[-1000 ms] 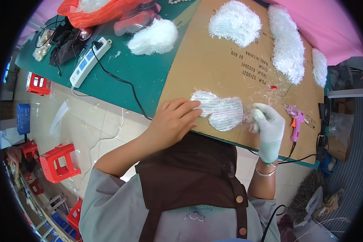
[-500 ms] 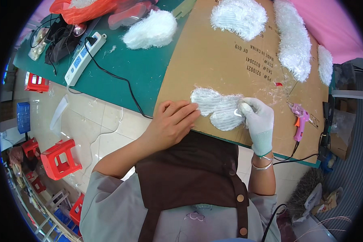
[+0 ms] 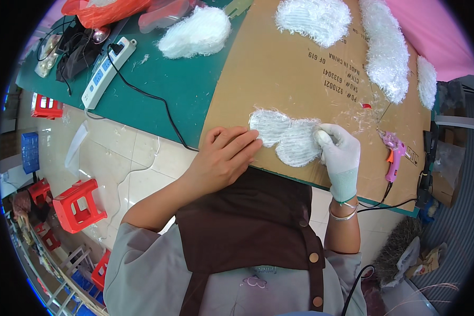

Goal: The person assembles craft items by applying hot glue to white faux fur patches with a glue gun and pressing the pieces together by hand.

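Note:
A white lobed piece of fuzzy, ribbed material (image 3: 292, 139) lies flat on a brown cardboard sheet (image 3: 284, 73), close to its front edge. My bare left hand (image 3: 227, 157) rests palm down beside the piece, fingers stretched, their tips touching its left end. On my right hand (image 3: 339, 152) is a white glove with a pale green cuff. Its thumb and fingers pinch the right edge of the piece, and they hide that edge. To the right of the glove, a pink glue gun (image 3: 393, 155) with an orange trigger lies on the cardboard.
Several fluffy white pieces lie farther back, one a long strip (image 3: 384, 52). A white power strip (image 3: 108, 73) with a black cord crosses the green tabletop (image 3: 168, 79). A red bag (image 3: 105, 15) sits at the back left. Red stools (image 3: 79, 205) stand on the tiled floor.
The white curved bit seen by my right fingertips no longer shows. My right hand has shifted very slightly up and right; my left hand stays at the piece's left end.

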A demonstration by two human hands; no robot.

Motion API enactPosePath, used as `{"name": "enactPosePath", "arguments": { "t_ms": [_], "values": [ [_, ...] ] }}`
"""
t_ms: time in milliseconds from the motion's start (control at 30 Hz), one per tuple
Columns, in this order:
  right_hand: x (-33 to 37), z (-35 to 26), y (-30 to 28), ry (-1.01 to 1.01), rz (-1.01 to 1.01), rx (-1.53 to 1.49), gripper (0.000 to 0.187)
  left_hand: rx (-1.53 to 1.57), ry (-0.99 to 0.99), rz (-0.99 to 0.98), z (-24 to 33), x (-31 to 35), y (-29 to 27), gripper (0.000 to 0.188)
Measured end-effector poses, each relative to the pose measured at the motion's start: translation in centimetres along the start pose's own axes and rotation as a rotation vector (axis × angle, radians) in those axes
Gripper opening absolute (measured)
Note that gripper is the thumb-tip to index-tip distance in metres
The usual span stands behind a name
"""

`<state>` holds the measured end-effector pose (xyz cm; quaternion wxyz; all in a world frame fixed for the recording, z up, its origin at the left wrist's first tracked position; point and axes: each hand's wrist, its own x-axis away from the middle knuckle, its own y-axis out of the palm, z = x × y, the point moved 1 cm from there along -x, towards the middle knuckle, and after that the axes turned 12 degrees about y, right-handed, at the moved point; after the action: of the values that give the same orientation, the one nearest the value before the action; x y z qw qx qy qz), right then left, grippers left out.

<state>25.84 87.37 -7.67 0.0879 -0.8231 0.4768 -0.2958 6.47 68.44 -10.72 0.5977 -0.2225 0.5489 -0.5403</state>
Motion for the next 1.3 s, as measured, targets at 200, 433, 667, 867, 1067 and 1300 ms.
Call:
{"name": "enactPosePath", "arguments": {
  "t_ms": [200, 433, 667, 867, 1067, 1300],
  "values": [
    [0.3, 0.0, 0.2, 0.028, 0.002, -0.032, 0.018, -0.005, -0.008, 0.001, 0.1, 0.0, 0.0, 0.047],
    [0.6, 0.0, 0.4, 0.010, 0.026, -0.016, 0.018, -0.002, -0.014, -0.006, 0.2, 0.1, 0.0, 0.046],
    [0.8, 0.2, 0.5, -0.022, 0.069, 0.039, 0.017, -0.026, 0.010, 0.012, 0.2, -0.2, -0.2, 0.046],
    [0.7, 1.1, 0.8, -0.256, 0.156, 0.184, 0.018, 0.074, -0.040, 0.065, 0.3, -0.1, 0.1, 0.050],
    [0.8, 1.4, 0.8, -0.346, 0.260, 0.320, 0.018, 0.038, 0.108, -0.090, 3.5, -4.3, 2.5, 0.060],
    [4.1, 0.4, 0.7, -0.470, 0.310, 0.725, 0.029, -0.130, 0.130, -0.256, 3.5, -4.1, 3.2, 0.074]
  ]
}}
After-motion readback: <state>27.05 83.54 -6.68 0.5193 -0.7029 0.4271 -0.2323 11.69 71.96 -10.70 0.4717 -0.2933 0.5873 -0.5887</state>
